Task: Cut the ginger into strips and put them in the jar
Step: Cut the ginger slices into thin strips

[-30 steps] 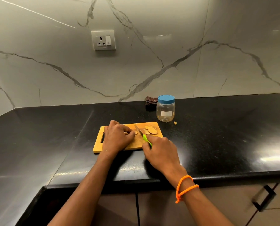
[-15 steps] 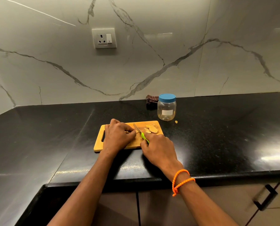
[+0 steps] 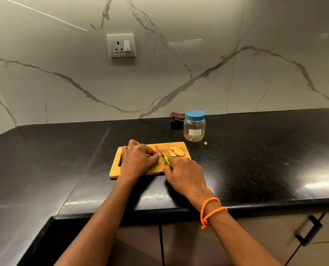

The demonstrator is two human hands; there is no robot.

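i see a wooden cutting board (image 3: 136, 171) lying flat near the front edge of the black bench (image 3: 255, 160), its handle slot at the left end. my left hand (image 3: 137, 159) rests on the left half of the board with fingers curled down; a sliver of ginger shows at the knuckles, so that grip looks clamped on a ginger piece (image 3: 148, 155), though most of it is hidden under the fingers. just to the right, the knife (image 3: 162, 154) has its blade angled toward the back of the board, tip away from me, its edge just beside my left fingertips. my right hand (image 3: 184, 174) is wrapped round the knife's green handle at the front right corner of the board, that grip closed firmly on it; an orange bead bracelet (image 3: 210, 211) sits on that wrist. ginger slices (image 3: 177, 151) lie in a small overlapping pile at the back right corner of the board. beyond that corner, toward the back edge of the bench, the clear jar (image 3: 194, 127) stands upright with its blue lid on. a dark folded cloth (image 3: 177, 118) lies just behind the jar to its left, and a small ginger scrap (image 3: 205, 143) sits on the bench beside the jar's base on the right.
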